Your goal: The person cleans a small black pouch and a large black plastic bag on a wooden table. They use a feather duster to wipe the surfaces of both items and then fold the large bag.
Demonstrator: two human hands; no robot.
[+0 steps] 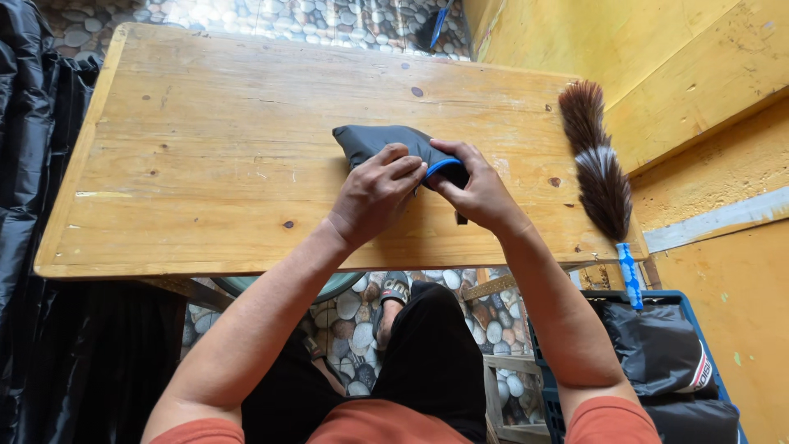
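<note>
My left hand [374, 193] and right hand [477, 185] both pinch the dark pouch's [382, 141] near blue-edged end; its length runs away leftward across the worktop [205, 164].

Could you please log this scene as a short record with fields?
surface: wooden table
left hand: grips the dark pouch
right hand: pinches the pouch's blue-trimmed end
duster: lies at the table's right edge, apart from the hands
crate: blue, below right, holds dark bags
floor: pebble pattern
</note>
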